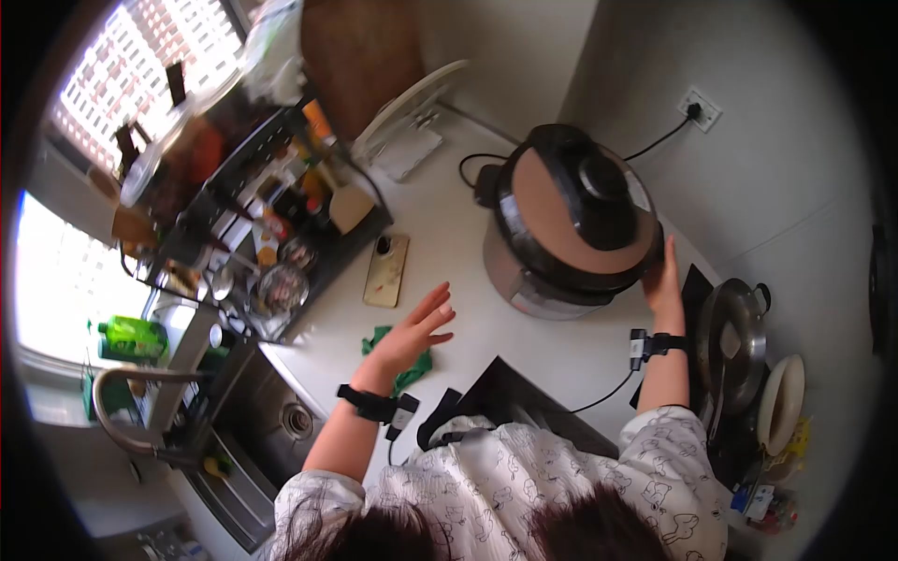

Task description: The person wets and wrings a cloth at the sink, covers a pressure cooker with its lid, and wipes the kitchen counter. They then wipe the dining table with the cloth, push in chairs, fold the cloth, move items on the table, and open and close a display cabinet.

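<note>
Dark hair (599, 525) hangs nearest; the left grip (407, 338) is spread apart, empty; the right grip (662, 282) touches the cooker (547, 201), closure unclear. Opposing palms would steady it best.

No lettering can be read, whether on the cooker (568, 215) at two o'clock or the bottle (133, 338) at nine o'clock.

I count two bare hands (409, 342) (664, 285), two wristbands (369, 403) (667, 343), one electric cooker (552, 210), one phone (386, 271), one sink (260, 425), one green cloth (412, 374).
</note>
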